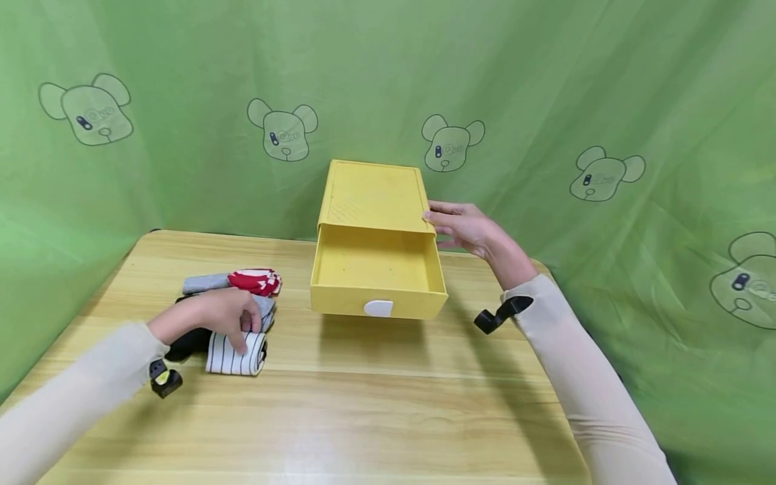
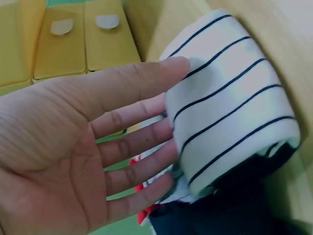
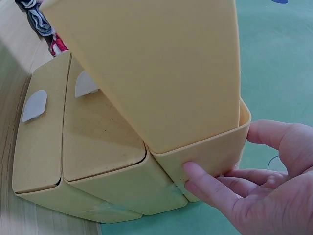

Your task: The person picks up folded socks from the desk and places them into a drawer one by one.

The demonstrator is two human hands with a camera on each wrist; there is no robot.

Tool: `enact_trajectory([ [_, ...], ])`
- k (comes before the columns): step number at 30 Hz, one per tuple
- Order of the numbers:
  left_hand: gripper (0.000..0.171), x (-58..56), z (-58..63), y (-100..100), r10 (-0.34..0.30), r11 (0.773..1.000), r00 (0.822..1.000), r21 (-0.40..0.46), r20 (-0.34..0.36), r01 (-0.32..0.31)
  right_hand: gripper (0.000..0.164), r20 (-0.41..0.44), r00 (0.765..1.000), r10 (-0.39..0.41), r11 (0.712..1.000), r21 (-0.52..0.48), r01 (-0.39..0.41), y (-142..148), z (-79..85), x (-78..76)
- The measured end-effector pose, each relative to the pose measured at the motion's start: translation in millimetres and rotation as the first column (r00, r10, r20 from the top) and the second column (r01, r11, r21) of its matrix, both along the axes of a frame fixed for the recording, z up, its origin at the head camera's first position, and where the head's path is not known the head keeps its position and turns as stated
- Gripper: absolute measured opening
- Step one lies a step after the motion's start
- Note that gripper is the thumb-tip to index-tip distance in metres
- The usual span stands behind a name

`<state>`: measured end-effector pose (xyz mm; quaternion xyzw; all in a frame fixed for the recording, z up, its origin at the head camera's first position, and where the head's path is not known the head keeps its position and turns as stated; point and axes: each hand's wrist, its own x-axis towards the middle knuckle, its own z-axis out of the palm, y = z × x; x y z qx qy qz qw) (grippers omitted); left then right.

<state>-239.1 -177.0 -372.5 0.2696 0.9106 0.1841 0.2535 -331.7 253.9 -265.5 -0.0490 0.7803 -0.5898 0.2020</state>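
Note:
A yellow drawer unit [image 1: 376, 192] stands at the back of the table, its top drawer [image 1: 378, 263] pulled out and bare inside. My right hand [image 1: 463, 229] rests against the unit's right side near the front edge, fingers extended along the wall. At left lies a rolled white cloth with dark stripes [image 1: 236, 353]. Over it is my left hand [image 1: 227, 316], thumb tip overlapping the striped face and the other fingertips right at the roll's edge in the left wrist view. Black cloth [image 1: 190, 343] lies beside the roll, partly hidden by the hand.
Behind the left hand lie a grey roll [image 1: 206, 283], a red-and-white roll [image 1: 256, 280] and a blue-grey one [image 1: 265, 310]. Two closed drawers with white tabs [image 3: 35, 105] sit below the pulled-out one. A green curtain [image 1: 376, 81] hangs behind the wooden table [image 1: 364, 417].

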Motion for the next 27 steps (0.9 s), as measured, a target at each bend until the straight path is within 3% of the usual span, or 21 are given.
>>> enact_trajectory([
  [7,0.034,8.6,-7.7,7.5,0.016,0.992,0.998,-0.125,-0.064,-0.024,0.065,0.007,1.0,-0.004,1.0,0.005,0.004,-0.5,0.5,0.3],
  [10,0.032,10.9,-8.6,8.3,0.007,0.991,0.997,-0.133,-0.081,-0.017,0.066,0.009,1.0,0.002,1.0,0.006,-0.002,-0.2,0.7,0.9],
  [16,0.031,10.9,-10.7,8.3,-0.025,0.997,0.998,-0.071,-0.059,0.021,0.065,0.015,1.0,-0.019,1.0,-0.001,0.019,0.0,0.4,0.3],
  [22,0.029,8.4,-6.6,5.4,-0.084,0.996,0.996,0.019,0.009,0.084,0.065,0.015,1.0,-0.01,1.0,0.003,0.01,-0.6,1.4,1.1],
  [27,0.028,5.0,-0.5,0.9,-0.073,0.993,0.994,0.097,0.076,0.065,0.065,0.019,1.0,-0.007,1.0,-0.003,0.007,-0.2,1.6,1.5],
])
